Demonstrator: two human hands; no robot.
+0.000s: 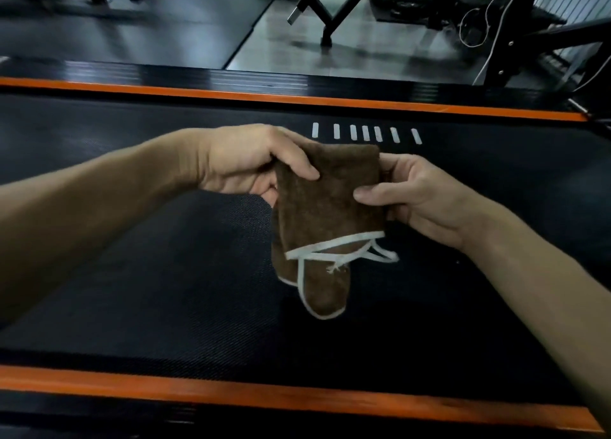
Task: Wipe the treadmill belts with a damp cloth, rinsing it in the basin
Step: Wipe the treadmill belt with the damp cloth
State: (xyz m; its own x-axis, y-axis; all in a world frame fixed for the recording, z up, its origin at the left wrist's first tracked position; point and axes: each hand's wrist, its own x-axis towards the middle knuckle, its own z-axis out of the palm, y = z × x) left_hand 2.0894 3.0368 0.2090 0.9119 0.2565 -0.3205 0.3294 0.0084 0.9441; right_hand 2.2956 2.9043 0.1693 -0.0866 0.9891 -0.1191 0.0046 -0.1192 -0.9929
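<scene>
- A near orange side strip (pixel 264 397) of the treadmill crosses the bottom of the view, with a dark rail below it that is too dim to make out.
- Beyond it lies the black textured treadmill belt (pixel 165 290), running off both side edges of the picture.
- Two bare forearms enter from the lower corners, each cut off by the frame.
- A brown terry cloth with white edging (pixel 324 207) is held up above the belt between both hands, folded, its lower corners hanging free; whether they touch the belt cannot be told.
- The left hand (pixel 244 161) pinches the cloth's upper left edge, thumb on the near face, fingers hidden behind the fabric.
- The right hand (pixel 413 194) pinches the right edge the same way, thumb in front; its fingers are mostly hidden.
- Just past the cloth, a row of short white marks (pixel 365 133) sits on the belt.
- A far orange side strip (pixel 297 99) bounds the belt.
- Farther off are a grey gym floor (pixel 347 42), black equipment frames (pixel 330 9) and white cables (pixel 489 15), blurred and cut off at the top.
</scene>
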